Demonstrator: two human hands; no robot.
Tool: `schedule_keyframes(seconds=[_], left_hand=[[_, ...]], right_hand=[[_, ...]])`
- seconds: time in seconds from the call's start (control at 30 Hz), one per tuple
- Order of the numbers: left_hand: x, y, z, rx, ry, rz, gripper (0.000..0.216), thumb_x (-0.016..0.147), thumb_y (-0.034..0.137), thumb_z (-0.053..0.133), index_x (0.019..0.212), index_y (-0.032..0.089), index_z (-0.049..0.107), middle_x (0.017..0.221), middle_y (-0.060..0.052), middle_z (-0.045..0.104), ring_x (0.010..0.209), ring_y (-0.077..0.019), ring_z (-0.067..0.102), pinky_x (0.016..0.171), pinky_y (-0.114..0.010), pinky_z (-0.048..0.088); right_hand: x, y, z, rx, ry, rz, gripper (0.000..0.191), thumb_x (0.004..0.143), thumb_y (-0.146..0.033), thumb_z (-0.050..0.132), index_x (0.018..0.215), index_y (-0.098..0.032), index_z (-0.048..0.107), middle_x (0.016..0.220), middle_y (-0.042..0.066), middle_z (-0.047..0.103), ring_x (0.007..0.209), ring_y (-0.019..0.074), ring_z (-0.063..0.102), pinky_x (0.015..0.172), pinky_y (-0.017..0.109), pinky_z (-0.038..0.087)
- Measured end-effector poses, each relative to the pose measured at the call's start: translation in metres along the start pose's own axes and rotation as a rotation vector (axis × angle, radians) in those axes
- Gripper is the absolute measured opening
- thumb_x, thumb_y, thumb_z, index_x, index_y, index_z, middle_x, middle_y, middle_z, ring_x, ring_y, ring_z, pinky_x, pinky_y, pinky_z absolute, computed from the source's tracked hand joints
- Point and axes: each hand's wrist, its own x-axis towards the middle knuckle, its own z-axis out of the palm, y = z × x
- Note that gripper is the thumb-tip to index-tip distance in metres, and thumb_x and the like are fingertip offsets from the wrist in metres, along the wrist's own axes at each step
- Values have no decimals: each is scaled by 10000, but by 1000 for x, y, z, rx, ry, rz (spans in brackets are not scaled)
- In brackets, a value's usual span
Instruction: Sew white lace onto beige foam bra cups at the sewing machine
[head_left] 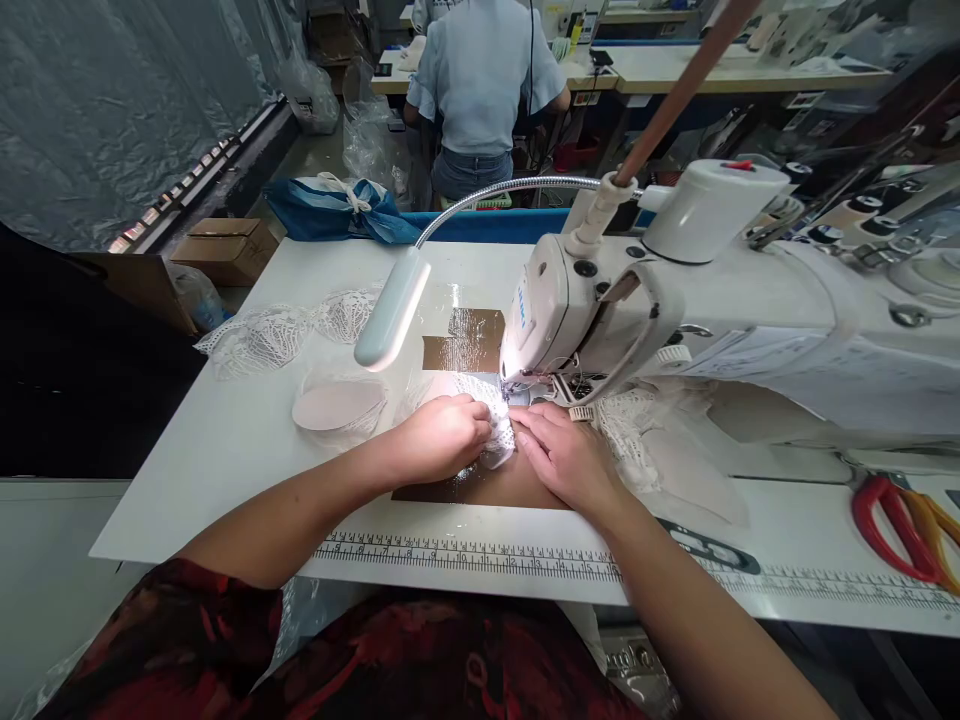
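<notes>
White lace fabric (501,447) lies under the needle area of a white sewing machine (540,300). My left hand (444,436) is closed on the lace's left side, fingers curled and pinching it. Just right of the needle, my right hand (562,450) lies flat with its fingers stretched toward the presser foot, touching the brown work surface (480,488) and the lace's edge. More white lace (628,430) is bunched beyond the right hand, under the machine arm. To the left rests an oval beige cup piece (339,405) with lace around it.
Lace pieces (262,335) spread over the table's left side. A lamp (391,310) on a bent neck hangs over the work. Red and orange-handled scissors (896,530) lie at right, and a grey flat tool (709,545) near the printed ruler (480,556). A person (480,90) sits ahead.
</notes>
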Motion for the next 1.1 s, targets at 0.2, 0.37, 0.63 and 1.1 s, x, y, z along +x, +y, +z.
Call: schedule_keyframes(seconds=[0.2,0.37,0.63,1.1], left_hand=[[1,-10,5,-148,49,-9,204,925,194,469,851,137,650,899,-72,662,872,-179,610,825,-297,482],[2,-8,7,-115,83,21,281,943,309,483,1069,132,661,1141,-121,643,999,-220,608,869,-342,492],[5,-8,17,115,60,17,431,917,355,504,1246,94,598,1326,-138,566,983,-272,569,852,-410,476],[7,-15,12,294,38,57,390,981,295,360,1265,134,571,1350,-114,550,933,-236,537,752,-374,384]], right_hand=[[-2,0,5,16,-38,-82,250,864,-153,513,1051,-203,671,1001,60,684,812,170,616,699,279,442],[-6,0,8,-25,-39,-163,205,911,-241,520,811,-190,691,764,37,666,746,157,586,715,280,408],[-11,0,8,-50,35,-209,196,915,-230,521,875,-189,708,793,29,691,752,154,594,713,270,400],[-13,0,12,-139,78,-192,223,930,-239,502,912,-196,721,751,25,645,690,139,529,661,259,361]])
